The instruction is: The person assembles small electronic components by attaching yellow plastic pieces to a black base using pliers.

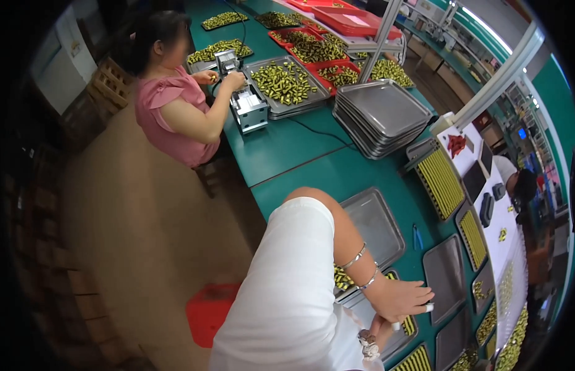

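My left hand [395,297], with bracelets at the wrist and white finger covers, hangs over a metal tray [363,310]. Its fingers stretch out to the right, and I see nothing gripped in them. Just below it shows part of my right hand [379,329], a white cover on one fingertip; sleeve and left hand hide most of it. Small yellow-and-black cylindrical parts [409,325] stand in a row in that tray, beside and under the hands. More loose parts [342,278] lie next to my left wrist.
An empty tray [374,226] lies beyond my forearm, blue-handled pliers [418,237] beside it. Further off are stacked trays [383,111] and a tray of loose parts [284,83]. At left, a co-worker in pink [179,117] handles a small metal fixture [247,105]. A red stool [210,312] stands below.
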`<action>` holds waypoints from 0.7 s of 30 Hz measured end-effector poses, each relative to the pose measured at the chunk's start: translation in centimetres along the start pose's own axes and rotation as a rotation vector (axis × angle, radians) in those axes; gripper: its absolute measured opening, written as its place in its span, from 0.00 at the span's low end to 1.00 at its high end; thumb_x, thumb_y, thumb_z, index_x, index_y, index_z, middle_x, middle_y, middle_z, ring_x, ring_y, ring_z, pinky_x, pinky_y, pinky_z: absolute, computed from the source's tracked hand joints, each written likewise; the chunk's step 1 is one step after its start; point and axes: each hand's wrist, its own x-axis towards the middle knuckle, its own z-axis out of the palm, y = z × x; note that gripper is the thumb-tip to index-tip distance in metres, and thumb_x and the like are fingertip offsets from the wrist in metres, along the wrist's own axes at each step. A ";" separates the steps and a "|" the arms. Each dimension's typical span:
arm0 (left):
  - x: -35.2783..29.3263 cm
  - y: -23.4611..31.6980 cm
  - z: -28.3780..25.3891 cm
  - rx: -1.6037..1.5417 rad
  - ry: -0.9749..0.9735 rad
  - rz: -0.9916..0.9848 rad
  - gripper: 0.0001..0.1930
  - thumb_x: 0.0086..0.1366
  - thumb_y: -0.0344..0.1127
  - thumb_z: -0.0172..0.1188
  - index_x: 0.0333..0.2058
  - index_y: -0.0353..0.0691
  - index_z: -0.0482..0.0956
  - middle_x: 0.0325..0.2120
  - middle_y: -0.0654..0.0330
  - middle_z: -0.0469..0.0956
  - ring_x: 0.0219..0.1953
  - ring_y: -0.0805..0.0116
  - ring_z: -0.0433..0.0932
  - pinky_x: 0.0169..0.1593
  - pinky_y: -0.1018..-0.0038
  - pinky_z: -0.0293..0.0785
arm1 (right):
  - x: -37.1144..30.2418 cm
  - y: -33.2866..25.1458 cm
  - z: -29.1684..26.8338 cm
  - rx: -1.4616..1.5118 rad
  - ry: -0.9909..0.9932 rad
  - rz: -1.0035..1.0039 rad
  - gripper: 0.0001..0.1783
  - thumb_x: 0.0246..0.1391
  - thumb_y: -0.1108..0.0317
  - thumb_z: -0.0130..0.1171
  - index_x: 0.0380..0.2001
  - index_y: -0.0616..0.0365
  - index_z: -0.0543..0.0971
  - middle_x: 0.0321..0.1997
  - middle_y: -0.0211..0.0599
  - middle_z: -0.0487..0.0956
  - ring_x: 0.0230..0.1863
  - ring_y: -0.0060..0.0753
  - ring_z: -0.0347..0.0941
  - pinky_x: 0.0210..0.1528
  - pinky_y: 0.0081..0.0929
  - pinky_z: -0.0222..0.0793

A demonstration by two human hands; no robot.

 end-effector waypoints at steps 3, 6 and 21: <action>-0.4 -0.2 0.3 0.041 -0.010 0.028 0.39 0.53 0.52 0.55 0.54 0.24 0.61 0.55 0.33 0.60 0.57 0.43 0.61 0.57 0.51 0.61 | 4.5 -9.1 7.2 -0.158 0.028 0.005 0.16 0.48 0.77 0.49 0.43 0.68 0.71 0.40 0.56 0.71 0.39 0.51 0.68 0.41 0.41 0.63; -0.5 -0.2 0.8 0.075 -0.020 0.033 0.40 0.52 0.54 0.56 0.54 0.24 0.61 0.55 0.34 0.61 0.57 0.43 0.62 0.56 0.52 0.63 | 4.8 -6.8 8.1 0.089 0.142 0.152 0.06 0.51 0.80 0.50 0.34 0.65 0.72 0.28 0.43 0.71 0.30 0.33 0.68 0.31 0.31 0.64; 0.8 -0.1 1.1 -0.038 0.127 0.055 0.35 0.50 0.47 0.60 0.51 0.26 0.65 0.49 0.38 0.66 0.52 0.45 0.66 0.53 0.55 0.65 | 4.6 -6.6 8.1 1.339 0.598 0.453 0.22 0.49 0.75 0.59 0.49 0.59 0.68 0.42 0.32 0.74 0.41 0.24 0.73 0.40 0.20 0.71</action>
